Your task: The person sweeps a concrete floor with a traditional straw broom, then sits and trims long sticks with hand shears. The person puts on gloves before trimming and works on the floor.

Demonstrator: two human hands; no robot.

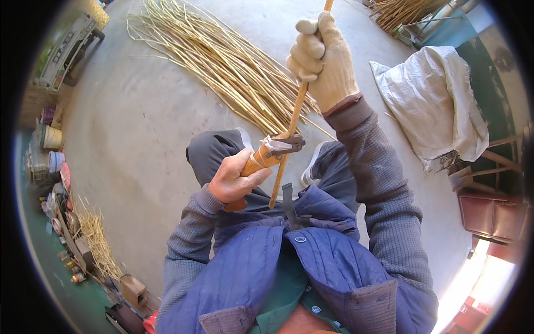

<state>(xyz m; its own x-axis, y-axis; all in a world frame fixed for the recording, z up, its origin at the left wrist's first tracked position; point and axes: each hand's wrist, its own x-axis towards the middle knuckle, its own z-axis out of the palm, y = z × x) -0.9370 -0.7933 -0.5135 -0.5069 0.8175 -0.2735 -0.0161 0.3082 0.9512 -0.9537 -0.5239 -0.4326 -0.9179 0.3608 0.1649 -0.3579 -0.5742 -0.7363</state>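
Bare and closed, my left hand [236, 175] grips a wooden-handled hand tool [262, 160] with a dark metal head and pale wrapping round its top. A long thin stick [298, 106] slants past the tool's head, touching it, and its lower end hangs over my lap. Higher up, my right hand [328, 61], in a cream work glove, is wrapped round the same stick. The exact shape of the tool's cutting or scraping part is too small to make out. Beyond my knees a large bundle of yellowish sticks [222, 64] lies on the floor.
A white woven sack [431, 100] lies at the right, near a dark red padded seat [489, 217]. More brown sticks [400, 12] are at the far right. Straw-like scraps [97, 239] and assorted containers line the left wall. A vehicle [69, 47] stands at the far left.
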